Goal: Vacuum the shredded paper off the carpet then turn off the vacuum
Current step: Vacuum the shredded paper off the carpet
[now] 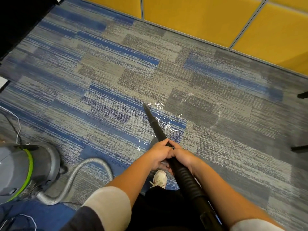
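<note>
White shredded paper (164, 121) lies scattered on the blue and grey carpet (116, 72) in the middle of the view. A black vacuum nozzle (152, 120) points forward, its tip at the far left edge of the scraps. My left hand (159, 151) and my right hand (180, 155) both grip the black tube side by side, just behind the paper. The tube runs back to a ribbed black handle (188, 180) under my right forearm. The grey vacuum canister (21, 170) with a green band stands at the left, joined by a grey hose (78, 174).
Yellow wall panels (216, 19) border the carpet at the back. Dark furniture (20, 19) fills the top left corner. Black chair legs (300, 148) reach in from the right edge. Cables (15, 125) trail behind the canister. My shoe (160, 179) is below my hands.
</note>
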Tool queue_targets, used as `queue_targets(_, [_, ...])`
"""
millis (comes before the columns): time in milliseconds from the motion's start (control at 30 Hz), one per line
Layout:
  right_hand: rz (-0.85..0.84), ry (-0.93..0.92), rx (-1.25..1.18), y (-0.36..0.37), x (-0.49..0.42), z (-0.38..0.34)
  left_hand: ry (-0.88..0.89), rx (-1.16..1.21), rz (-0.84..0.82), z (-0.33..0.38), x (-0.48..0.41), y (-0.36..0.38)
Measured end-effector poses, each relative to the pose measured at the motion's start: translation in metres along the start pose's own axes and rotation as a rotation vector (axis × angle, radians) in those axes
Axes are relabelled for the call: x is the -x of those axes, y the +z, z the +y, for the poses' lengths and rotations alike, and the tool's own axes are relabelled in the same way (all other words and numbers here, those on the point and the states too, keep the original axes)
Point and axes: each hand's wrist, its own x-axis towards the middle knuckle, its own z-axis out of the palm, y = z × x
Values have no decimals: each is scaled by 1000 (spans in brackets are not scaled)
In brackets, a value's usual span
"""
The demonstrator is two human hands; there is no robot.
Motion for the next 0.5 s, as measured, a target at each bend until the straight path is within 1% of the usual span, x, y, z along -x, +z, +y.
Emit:
queue_targets(167, [30, 12, 13, -8, -5, 1, -24, 43, 8, 0, -9, 3])
queue_targets(333, [31, 13, 10, -23, -4, 0, -60, 100, -45, 5, -10, 9])
queue_targets(500, [-9, 6, 4, -6, -5, 4, -135, -24, -123, 11, -3, 12])
